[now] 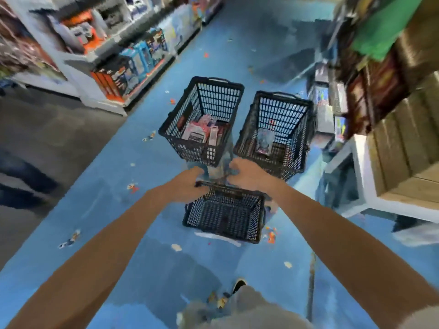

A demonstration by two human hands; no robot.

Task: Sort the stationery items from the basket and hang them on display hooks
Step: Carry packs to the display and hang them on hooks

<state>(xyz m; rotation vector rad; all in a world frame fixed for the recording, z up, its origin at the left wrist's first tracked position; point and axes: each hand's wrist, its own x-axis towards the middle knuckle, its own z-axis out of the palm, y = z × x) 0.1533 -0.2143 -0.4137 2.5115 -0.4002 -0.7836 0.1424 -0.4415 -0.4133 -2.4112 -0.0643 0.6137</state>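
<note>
Left hand (190, 184) and right hand (247, 174) are down at the far rim of the nearest basket (223, 217), fingers curled, but blur hides whether they grip anything. Beyond it on the blue floor (114, 210), the left basket (206, 91) holds packaged stationery (202, 131), and the right basket (282, 115) holds one pack (263, 141).

We see a bright, evenly lit aisle with a cool blue cast over the floor (147, 138); where the light comes from we cannot tell. Soft, dim shadows lie on it near the bottom edge. Heavy motion blur and blocky smearing spoil everything: the shelves (123, 55) at left are streaked, and the left hand (190, 182) and right hand (247, 173) melt into flat patches, fingers indistinct. Wide-angle distortion bends lines toward the edges.
</note>
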